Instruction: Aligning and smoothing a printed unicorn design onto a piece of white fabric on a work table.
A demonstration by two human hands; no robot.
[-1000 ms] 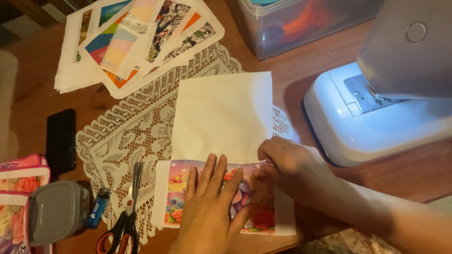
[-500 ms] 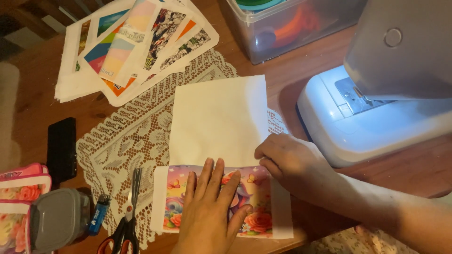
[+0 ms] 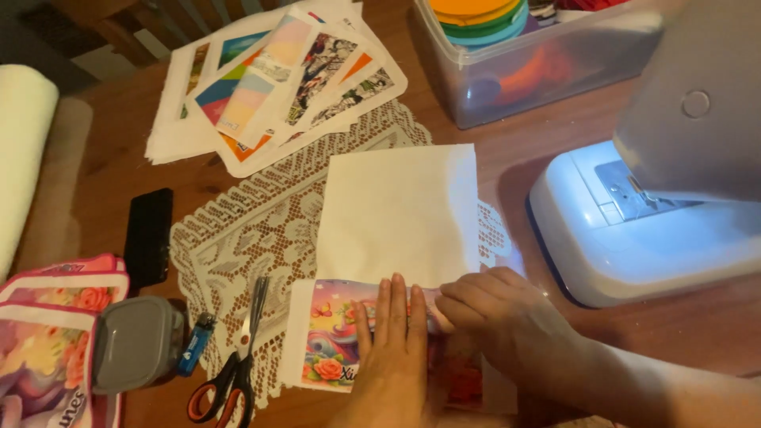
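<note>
**White sheet lined up on printed panel**

White sheet (image 3: 400, 214) lies on the lace mat (image 3: 246, 246), its near edge overlapping the floral printed panel (image 3: 337, 345) at the near middle of the bench (image 3: 119, 127). Left hand (image 3: 388, 349) flat on the panel, fingers extended and together, pressing, grasping nothing. Right hand (image 3: 503, 325) just right of it, fingers curled onto the sheet's near edge; whether they pinch it, cannot tell. Sewing machine (image 3: 634, 222) at right, scissors (image 3: 234, 372) near left, print stack (image 3: 269, 79) far left.

Judgement: to do this well, keep the left palm firm so the panel cannot creep on the lace, and square the edges before releasing.
</note>
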